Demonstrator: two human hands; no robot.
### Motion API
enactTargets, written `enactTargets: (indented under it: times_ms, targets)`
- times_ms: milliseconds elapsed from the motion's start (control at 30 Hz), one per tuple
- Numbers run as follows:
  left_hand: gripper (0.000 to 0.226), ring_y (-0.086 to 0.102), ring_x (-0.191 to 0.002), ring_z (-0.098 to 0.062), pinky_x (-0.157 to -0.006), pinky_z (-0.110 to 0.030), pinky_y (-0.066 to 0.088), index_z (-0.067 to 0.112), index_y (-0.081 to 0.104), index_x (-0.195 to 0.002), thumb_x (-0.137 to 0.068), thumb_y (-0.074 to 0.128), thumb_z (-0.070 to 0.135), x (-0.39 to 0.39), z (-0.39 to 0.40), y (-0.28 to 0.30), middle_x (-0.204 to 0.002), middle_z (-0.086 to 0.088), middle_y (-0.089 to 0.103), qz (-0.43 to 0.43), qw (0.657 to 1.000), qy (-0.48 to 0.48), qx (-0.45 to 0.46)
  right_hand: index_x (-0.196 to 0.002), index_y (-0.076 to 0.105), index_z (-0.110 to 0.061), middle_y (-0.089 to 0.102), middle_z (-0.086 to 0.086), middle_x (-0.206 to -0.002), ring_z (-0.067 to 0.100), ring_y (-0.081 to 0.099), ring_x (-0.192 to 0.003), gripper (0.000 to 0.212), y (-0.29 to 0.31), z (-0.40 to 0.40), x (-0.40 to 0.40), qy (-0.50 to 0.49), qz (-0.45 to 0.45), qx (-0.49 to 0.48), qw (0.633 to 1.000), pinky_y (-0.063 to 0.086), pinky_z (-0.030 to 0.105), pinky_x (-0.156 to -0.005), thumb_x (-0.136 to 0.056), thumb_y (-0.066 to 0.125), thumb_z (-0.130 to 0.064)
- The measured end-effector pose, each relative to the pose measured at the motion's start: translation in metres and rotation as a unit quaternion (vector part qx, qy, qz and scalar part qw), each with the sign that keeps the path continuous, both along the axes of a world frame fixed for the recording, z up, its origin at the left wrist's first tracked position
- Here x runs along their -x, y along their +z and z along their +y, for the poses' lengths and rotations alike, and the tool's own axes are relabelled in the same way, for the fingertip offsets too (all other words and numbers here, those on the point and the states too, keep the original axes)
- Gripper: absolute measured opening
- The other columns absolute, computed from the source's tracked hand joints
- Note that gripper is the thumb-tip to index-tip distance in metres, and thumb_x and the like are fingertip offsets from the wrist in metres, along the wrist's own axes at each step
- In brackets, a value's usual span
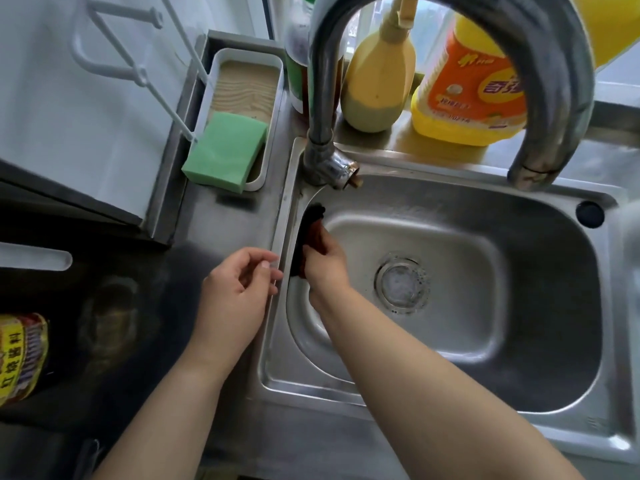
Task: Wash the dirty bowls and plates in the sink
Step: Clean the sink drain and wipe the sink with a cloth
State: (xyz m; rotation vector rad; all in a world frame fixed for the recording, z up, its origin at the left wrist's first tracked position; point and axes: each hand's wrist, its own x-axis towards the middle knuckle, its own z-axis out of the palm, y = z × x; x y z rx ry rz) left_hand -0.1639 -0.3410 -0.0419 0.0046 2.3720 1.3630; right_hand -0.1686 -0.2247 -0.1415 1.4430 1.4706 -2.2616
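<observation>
sink [540,341]: stainless basin, round drain [403,283] at its centre with a little foam on it. no bowl or plate shows in the basin in this view.

my right hand [325,263] is inside the basin at its left wall, fingers curled round a dark cloth [310,233], black with a reddish part, pressed against the wall just below the rim. my left hand [239,289] is above the counter [228,216] just left of the sink's rim, fingers loosely bent, holding nothing; fingertips are at the rim, contact cannot be told.

faucet [450,46]: curved metal spout arching over the basin, base at the back left corner. behind it, a yellow squeeze bottle [379,74] and an orange-labelled detergent bottle [471,95] stand side by side. left of the faucet, a white tray [242,60] holds a green sponge [225,150]. a labelled bottle [20,358] lies at far left.
</observation>
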Motion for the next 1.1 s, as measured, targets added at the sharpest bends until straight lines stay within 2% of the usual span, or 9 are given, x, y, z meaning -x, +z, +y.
enactTargets:
  times_ms: [200, 333, 400, 467, 567, 667, 800, 933, 1100]
  targets:
    - [0.025, 0.063, -0.064, -0.004, -0.065, -0.013, 0.05, 0.028, 0.063, -0.087, -0.094, 0.052, 0.007, -0.004, 0.017, -0.005, -0.075, 0.011, 0.069, -0.027, 0.999, 0.0, -0.019, -0.131, 0.054, -0.006, 0.061, 0.011, -0.1, 0.018, 0.055, -0.073, 0.046, 0.009, -0.002, -0.068, 0.181, -0.069, 0.094, 0.977, 0.047, 0.026, -0.067, -0.09, 0.044, 0.012]
    - [0.024, 0.063, -0.065, -0.005, -0.068, -0.015, 0.052, 0.027, 0.064, -0.089, -0.094, 0.052, 0.006, -0.008, 0.031, -0.003, -0.076, 0.012, 0.069, -0.037, 0.999, -0.013, -0.026, -0.133, 0.051, -0.004, 0.061, 0.025, -0.118, 0.031, 0.061, -0.087, 0.041, -0.004, 0.05, -0.012, -0.03, -0.065, 0.119, 0.99, 0.05, 0.04, -0.078, -0.094, 0.04, 0.007]
    - [0.023, 0.064, -0.067, -0.005, -0.069, -0.016, 0.053, 0.026, 0.064, -0.09, -0.094, 0.052, 0.007, -0.01, 0.034, -0.003, -0.077, 0.012, 0.069, -0.036, 0.999, -0.014, -0.027, -0.131, 0.051, -0.009, 0.062, 0.019, -0.088, 0.025, 0.055, -0.063, 0.044, -0.007, 0.072, 0.021, -0.128, -0.045, 0.087, 0.987, 0.046, 0.035, -0.058, -0.093, 0.036, 0.008]
    - [0.023, 0.064, -0.068, -0.006, -0.068, -0.015, 0.053, 0.026, 0.064, -0.09, -0.094, 0.051, 0.008, -0.013, 0.035, -0.004, -0.077, 0.012, 0.069, -0.029, 0.999, -0.012, -0.025, -0.132, 0.05, -0.009, 0.057, 0.013, -0.076, 0.025, 0.052, -0.06, 0.047, -0.006, 0.066, 0.036, -0.132, -0.026, 0.088, 0.987, 0.043, 0.035, -0.054, -0.093, 0.033, 0.01]
    - [0.023, 0.064, -0.067, -0.004, -0.067, -0.012, 0.051, 0.027, 0.065, -0.09, -0.094, 0.052, 0.008, -0.018, 0.034, -0.008, -0.078, 0.014, 0.069, -0.023, 1.0, -0.006, -0.015, -0.136, 0.047, -0.01, 0.062, 0.018, -0.114, 0.03, 0.062, -0.091, 0.045, 0.007, 0.033, 0.023, -0.035, -0.02, 0.103, 0.994, 0.053, 0.032, -0.071, -0.095, 0.038, 0.007]
    - [0.023, 0.063, -0.063, -0.003, -0.066, -0.012, 0.05, 0.024, 0.065, -0.088, -0.093, 0.052, 0.006, -0.025, 0.037, -0.013, -0.075, 0.012, 0.069, -0.023, 1.0, 0.002, -0.016, -0.134, 0.048, -0.003, 0.063, 0.015, -0.094, 0.019, 0.057, -0.07, 0.042, 0.005, 0.036, 0.004, -0.008, -0.031, 0.131, 0.991, 0.051, 0.023, -0.056, -0.094, 0.041, 0.008]
    - [0.023, 0.063, -0.063, -0.006, -0.066, -0.016, 0.05, 0.022, 0.065, -0.088, -0.093, 0.052, 0.004, -0.033, 0.049, -0.013, -0.076, 0.008, 0.069, -0.033, 0.999, -0.007, -0.024, -0.134, 0.049, -0.005, 0.06, 0.011, -0.083, 0.014, 0.049, -0.059, 0.045, -0.003, 0.099, -0.007, -0.212, -0.017, 0.102, 0.972, 0.047, 0.024, -0.056, -0.092, 0.041, 0.012]
    - [0.026, 0.064, -0.067, -0.008, -0.066, -0.017, 0.052, 0.026, 0.065, -0.087, -0.093, 0.052, 0.004, -0.041, 0.061, -0.014, -0.079, 0.006, 0.07, -0.034, 0.998, -0.031, -0.034, -0.138, 0.045, -0.014, 0.06, 0.006, -0.109, 0.015, 0.056, -0.066, 0.058, -0.003, 0.143, -0.03, -0.277, 0.012, -0.008, 0.961, 0.051, 0.022, -0.049, -0.088, 0.05, 0.014]
    - [0.026, 0.063, -0.066, -0.007, -0.064, -0.015, 0.051, 0.026, 0.064, -0.087, -0.093, 0.052, 0.004, -0.05, 0.07, -0.014, -0.08, 0.007, 0.069, -0.037, 0.997, -0.046, -0.042, -0.102, 0.058, -0.013, 0.056, 0.008, -0.086, 0.019, 0.051, -0.058, 0.033, -0.017, 0.15, -0.018, -0.361, 0.04, 0.053, 0.93, 0.051, 0.023, -0.047, -0.086, 0.051, 0.016]
